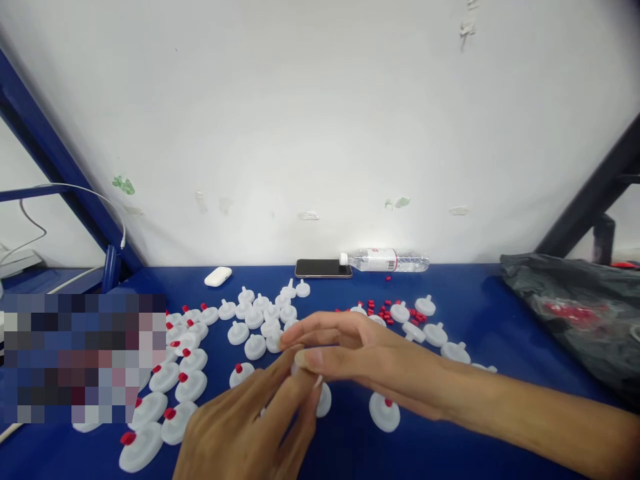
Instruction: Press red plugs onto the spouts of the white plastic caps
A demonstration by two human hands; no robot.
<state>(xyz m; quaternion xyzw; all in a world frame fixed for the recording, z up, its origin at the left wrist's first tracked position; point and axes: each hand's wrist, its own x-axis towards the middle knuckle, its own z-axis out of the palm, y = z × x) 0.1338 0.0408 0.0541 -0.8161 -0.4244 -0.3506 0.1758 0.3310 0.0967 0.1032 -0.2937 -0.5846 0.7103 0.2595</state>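
Hands [360, 343] touching, white discs [255, 347], red caps [371, 304]

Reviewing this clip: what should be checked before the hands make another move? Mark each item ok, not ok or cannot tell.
1. Both hands in view: ok; left hand and right hand meet above the blue table.
2. Grip on any piece between them: cannot tell; the fingers hide it.
3. Loose red caps on hand: ok; scattered beyond the right hand.
4. Uncapped white discs on hand: ok; clustered past the fingertips.
5. Red-capped discs all visible: not ok; pixelation covers some at left.
6. Bottle clear of the hands: ok; lying by the wall.
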